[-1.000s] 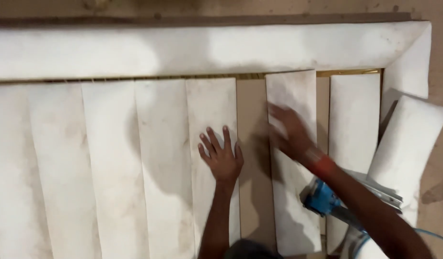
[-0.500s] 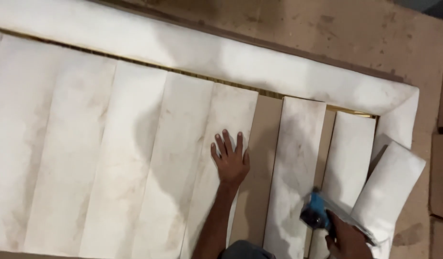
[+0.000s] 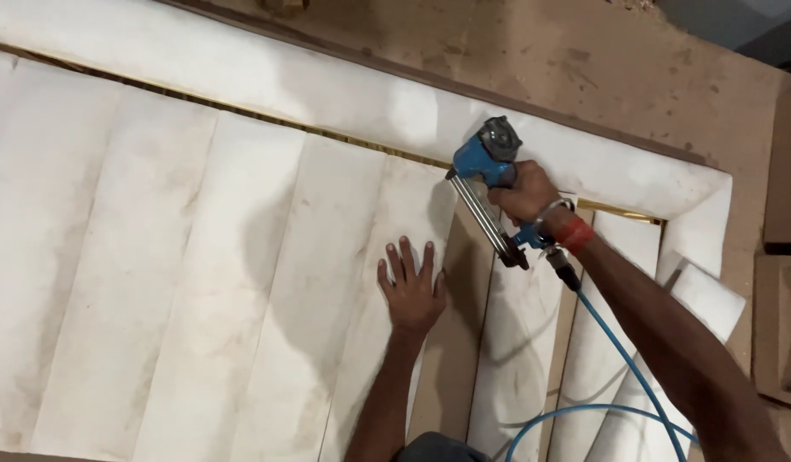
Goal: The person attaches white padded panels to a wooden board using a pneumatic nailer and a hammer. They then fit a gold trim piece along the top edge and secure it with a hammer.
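two hands in view, well apart. left hand [image 3: 411, 287] flat, fingers spread, palm pressed on the right edge of a white padded fabric-covered panel strip [image 3: 387, 282], beside a bare brown board gap [image 3: 451, 342]. right hand [image 3: 526, 193] clamped around the grip of a blue pneumatic staple gun [image 3: 490, 184], its head close to the long white padded border [image 3: 327, 85] above the gap. blue air hose [image 3: 618, 359] runs from the gun's base toward the lower edge. red wristband [image 3: 575, 233] on right wrist.
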